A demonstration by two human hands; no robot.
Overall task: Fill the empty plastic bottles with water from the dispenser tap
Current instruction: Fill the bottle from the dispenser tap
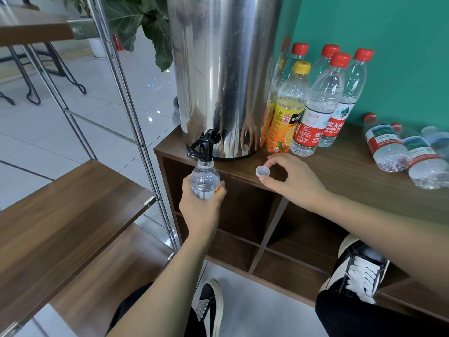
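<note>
The dispenser (pixel 218 69) is polished steel, mirror-bright (it reflects a hand and the bottles beside it), with faint streaks down its side. Its tap (pixel 202 144) is glossy black plastic. The small bottle (pixel 205 180) under it is clear, thin plastic with a paper-like label. The cap (pixel 263 171) is pale, smooth plastic. The tabletop (pixel 340 171) is dark wood-grain laminate with a satin sheen. The standing bottles (pixel 323 98) are clear ribbed plastic with glossy printed wraps. The floor (pixel 97 113) is shiny pale tile.
</note>
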